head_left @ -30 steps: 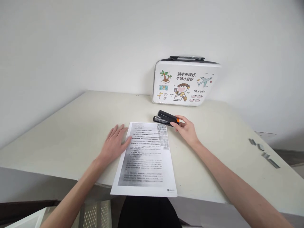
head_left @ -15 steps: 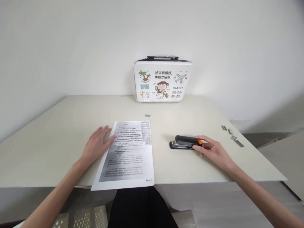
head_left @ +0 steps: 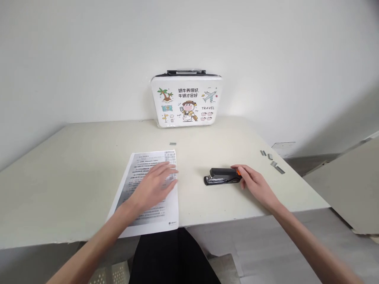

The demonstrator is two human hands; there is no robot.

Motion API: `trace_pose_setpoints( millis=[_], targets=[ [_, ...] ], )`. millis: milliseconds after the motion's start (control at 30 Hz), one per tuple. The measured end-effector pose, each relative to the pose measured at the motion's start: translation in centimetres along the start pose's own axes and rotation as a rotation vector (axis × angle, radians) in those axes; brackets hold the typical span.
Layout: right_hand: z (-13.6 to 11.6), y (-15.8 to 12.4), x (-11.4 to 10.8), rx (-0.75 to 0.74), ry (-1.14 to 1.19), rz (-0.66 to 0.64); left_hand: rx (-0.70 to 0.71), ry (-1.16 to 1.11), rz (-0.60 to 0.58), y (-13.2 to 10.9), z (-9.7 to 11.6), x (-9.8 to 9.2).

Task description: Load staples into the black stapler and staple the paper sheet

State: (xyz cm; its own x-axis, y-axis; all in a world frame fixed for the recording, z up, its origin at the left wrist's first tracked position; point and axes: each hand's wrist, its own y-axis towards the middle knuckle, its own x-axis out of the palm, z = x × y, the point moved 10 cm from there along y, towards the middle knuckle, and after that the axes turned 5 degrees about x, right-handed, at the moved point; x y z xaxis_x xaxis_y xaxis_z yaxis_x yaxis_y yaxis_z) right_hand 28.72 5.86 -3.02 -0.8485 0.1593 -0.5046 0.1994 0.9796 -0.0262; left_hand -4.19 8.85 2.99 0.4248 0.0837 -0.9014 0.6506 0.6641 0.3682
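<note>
Head view | my left hand (head_left: 155, 187), loosely spread, is over the paper (head_left: 161, 216) on the worktop (head_left: 213, 142) | my right hand (head_left: 254, 184) holds the stapler (head_left: 222, 175) by its rear end, right of the paper | case (head_left: 186, 100) behind, staples (head_left: 279, 170) far right

Your pale table (head_left: 83, 146), printed paper (head_left: 160, 219) at the edge nearest you, a black stapler (head_left: 223, 173) to the paper's right, one gray staple strip (head_left: 173, 144) beyond the paper, more strips (head_left: 274, 163) by the right edge, a white illustrated case (head_left: 187, 100) standing at the back
</note>
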Motion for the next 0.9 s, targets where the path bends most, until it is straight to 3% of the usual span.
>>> trace_pose_setpoints(
  millis=[167,300,433,633,767,900],
  targets=[
    [0.4,0.3,0.2,-0.031,0.008,0.007,0.062,-0.156,-0.059,4.3,4.6,3.7],
    [0.6,0.4,0.2,-0.031,0.017,0.021,0.053,-0.204,-0.056,7.4,6.2,5.4],
    [0.4,0.1,0.3,-0.018,0.017,0.015,0.069,-0.201,-0.068,8.5,6.9,6.0],
    [-0.6,-0.4,0.3,-0.030,0.004,0.004,0.075,-0.142,-0.080,5.9,5.1,4.1],
    [-0.6,-0.5,0.4,-0.032,0.006,0.005,0.102,-0.123,-0.165,4.3,3.1,2.9],
    [-0.6,-0.4,0.4,-0.043,0.007,0.014,-0.005,0.028,-0.131,6.2,-1.5,1.9]
  ],
)
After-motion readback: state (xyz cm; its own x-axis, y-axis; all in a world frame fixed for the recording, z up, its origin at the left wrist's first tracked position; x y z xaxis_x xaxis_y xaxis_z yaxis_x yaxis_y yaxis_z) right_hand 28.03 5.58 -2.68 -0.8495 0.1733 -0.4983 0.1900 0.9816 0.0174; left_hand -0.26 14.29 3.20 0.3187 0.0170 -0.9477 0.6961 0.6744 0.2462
